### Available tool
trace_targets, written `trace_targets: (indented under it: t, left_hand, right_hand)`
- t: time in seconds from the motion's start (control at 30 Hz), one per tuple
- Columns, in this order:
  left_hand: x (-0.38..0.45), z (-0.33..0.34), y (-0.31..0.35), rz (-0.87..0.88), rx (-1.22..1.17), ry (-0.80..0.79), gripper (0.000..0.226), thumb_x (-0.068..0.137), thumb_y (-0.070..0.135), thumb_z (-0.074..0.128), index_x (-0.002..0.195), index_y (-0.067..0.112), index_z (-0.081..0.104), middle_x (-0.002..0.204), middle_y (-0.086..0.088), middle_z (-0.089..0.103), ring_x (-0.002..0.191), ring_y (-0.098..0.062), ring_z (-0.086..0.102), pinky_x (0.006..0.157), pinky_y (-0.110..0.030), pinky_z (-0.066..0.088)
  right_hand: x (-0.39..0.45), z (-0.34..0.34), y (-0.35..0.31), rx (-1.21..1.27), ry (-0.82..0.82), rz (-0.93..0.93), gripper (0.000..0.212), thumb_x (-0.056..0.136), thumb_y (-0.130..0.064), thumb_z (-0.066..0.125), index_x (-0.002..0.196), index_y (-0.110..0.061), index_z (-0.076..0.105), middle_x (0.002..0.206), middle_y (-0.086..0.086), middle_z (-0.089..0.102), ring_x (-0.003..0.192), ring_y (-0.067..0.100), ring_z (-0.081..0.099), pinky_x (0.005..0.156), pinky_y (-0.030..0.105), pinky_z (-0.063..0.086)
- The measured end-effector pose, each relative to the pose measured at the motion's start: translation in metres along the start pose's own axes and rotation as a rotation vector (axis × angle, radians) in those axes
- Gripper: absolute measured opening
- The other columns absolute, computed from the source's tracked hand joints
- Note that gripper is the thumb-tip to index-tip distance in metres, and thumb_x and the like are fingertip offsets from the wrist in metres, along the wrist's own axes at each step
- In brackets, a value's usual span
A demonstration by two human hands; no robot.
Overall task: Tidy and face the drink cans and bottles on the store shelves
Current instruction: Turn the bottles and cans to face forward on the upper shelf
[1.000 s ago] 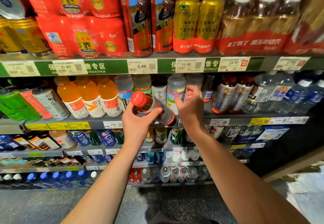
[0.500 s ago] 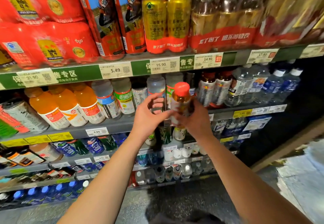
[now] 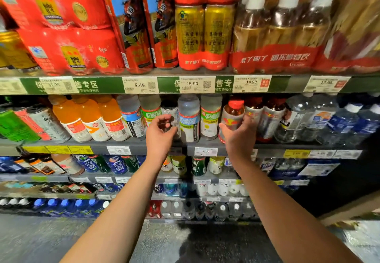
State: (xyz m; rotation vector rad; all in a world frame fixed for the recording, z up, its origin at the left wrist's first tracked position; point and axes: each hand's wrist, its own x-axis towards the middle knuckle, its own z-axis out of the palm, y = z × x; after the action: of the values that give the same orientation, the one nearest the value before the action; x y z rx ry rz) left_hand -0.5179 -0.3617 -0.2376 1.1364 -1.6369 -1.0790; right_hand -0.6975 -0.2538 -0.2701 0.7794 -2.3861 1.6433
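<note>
On the second shelf (image 3: 267,146), my right hand (image 3: 239,137) grips the red-capped bottle (image 3: 232,118), turning its label outward; my left hand (image 3: 161,134) hovers loosely curled, holding nothing.

Amber plastic bottle with red cap and silver-red label (image 3: 233,118) — upright on second shelf, leftmost in a row with two matching dark bottles (image 3: 265,118) to its right. Label faces front, partly covered low down. Clear white-labelled bottles (image 3: 188,118) stand just left — all upright.

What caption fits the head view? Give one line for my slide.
Right hand sets a red-capped bottle upright on the second shelf; left hand hovers nearby.
</note>
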Motion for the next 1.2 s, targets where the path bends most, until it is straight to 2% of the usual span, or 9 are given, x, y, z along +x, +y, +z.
trace_targets:
  t: [0.23,0.37,0.47,0.63,0.77,0.9,1.0,1.07,1.2]
  left_hand:
    - [-0.002,0.007,-0.005,-0.018,-0.030,0.040,0.028,0.087,-0.004,0.062,0.114,0.003,0.067,0.105,-0.001,0.070,0.087,-0.005,0.062,0.076,-0.002,0.046]
    - [0.002,-0.004,-0.013,-0.015,-0.046,0.046,0.028,0.086,-0.001,0.065,0.113,0.009,0.067,0.103,0.002,0.069,0.088,-0.005,0.063,0.082,-0.011,0.050]
    - [0.010,-0.020,-0.021,-0.005,-0.057,0.034,0.028,0.084,0.000,0.070,0.107,0.016,0.065,0.098,-0.001,0.069,0.086,-0.010,0.063,0.085,-0.022,0.051]
    - [0.025,-0.059,-0.033,0.015,-0.115,-0.014,0.032,0.083,-0.002,0.072,0.103,0.020,0.061,0.081,0.006,0.062,0.078,-0.006,0.059,0.076,-0.011,0.047]
    - [0.040,-0.099,-0.048,0.038,-0.136,-0.059,0.028,0.084,-0.003,0.073,0.105,0.013,0.062,0.084,0.004,0.064,0.071,0.004,0.057,0.071,-0.009,0.046]
    - [0.051,-0.130,-0.063,0.044,-0.191,-0.139,0.031,0.084,-0.009,0.069,0.108,0.009,0.062,0.088,-0.005,0.060,0.073,-0.008,0.051,0.073,-0.013,0.045]
    - [0.059,-0.143,-0.075,-0.007,-0.220,-0.179,0.028,0.086,-0.010,0.066,0.100,0.013,0.061,0.090,-0.006,0.059,0.077,-0.013,0.049,0.071,-0.019,0.044]
    - [0.063,-0.147,-0.084,0.000,-0.252,-0.208,0.014,0.086,-0.005,0.062,0.097,0.004,0.061,0.086,-0.006,0.054,0.076,-0.018,0.045,0.066,-0.019,0.041]
    - [0.058,-0.154,-0.085,0.216,-0.259,-0.193,0.032,0.083,0.022,0.061,0.102,-0.005,0.058,0.079,-0.008,0.046,0.066,-0.003,0.041,0.063,-0.011,0.036]
  right_hand:
    - [-0.002,0.020,0.001,0.044,0.020,0.136,0.066,0.065,-0.034,0.083,0.118,-0.007,0.054,0.115,0.012,0.055,0.102,0.031,0.059,0.089,0.047,0.054]
    - [-0.019,0.018,-0.010,0.033,0.084,0.126,0.067,0.066,-0.026,0.084,0.118,0.000,0.051,0.119,0.018,0.052,0.112,0.035,0.050,0.099,0.041,0.038]
    - [-0.054,0.020,-0.040,0.123,0.059,-0.080,0.051,0.079,-0.027,0.077,0.118,-0.007,0.051,0.119,0.012,0.050,0.108,0.031,0.052,0.094,0.045,0.046]
    - [-0.088,0.076,-0.090,-0.018,-0.131,-0.475,0.046,0.086,-0.023,0.062,0.123,0.001,0.053,0.113,0.023,0.055,0.104,0.038,0.058,0.094,0.041,0.046]
    - [-0.092,0.113,-0.111,-0.212,-0.165,-0.409,0.053,0.083,-0.013,0.062,0.132,0.006,0.051,0.117,0.023,0.050,0.111,0.033,0.047,0.096,0.033,0.037]
    - [-0.090,0.121,-0.127,-0.310,-0.164,-0.289,0.052,0.084,-0.013,0.064,0.134,0.000,0.053,0.117,0.024,0.054,0.108,0.038,0.054,0.082,0.040,0.049]
    - [-0.091,0.121,-0.135,-0.313,-0.096,-0.243,0.047,0.079,-0.012,0.076,0.121,-0.001,0.057,0.114,0.023,0.053,0.104,0.036,0.053,0.084,0.039,0.045]
    - [-0.097,0.124,-0.134,-0.372,-0.062,-0.232,0.046,0.077,-0.017,0.079,0.112,0.001,0.056,0.113,0.026,0.052,0.109,0.037,0.048,0.090,0.040,0.042]
    - [-0.110,0.130,-0.126,-0.384,-0.091,-0.178,0.057,0.085,-0.034,0.065,0.124,0.003,0.046,0.122,0.029,0.055,0.117,0.043,0.051,0.099,0.051,0.043]
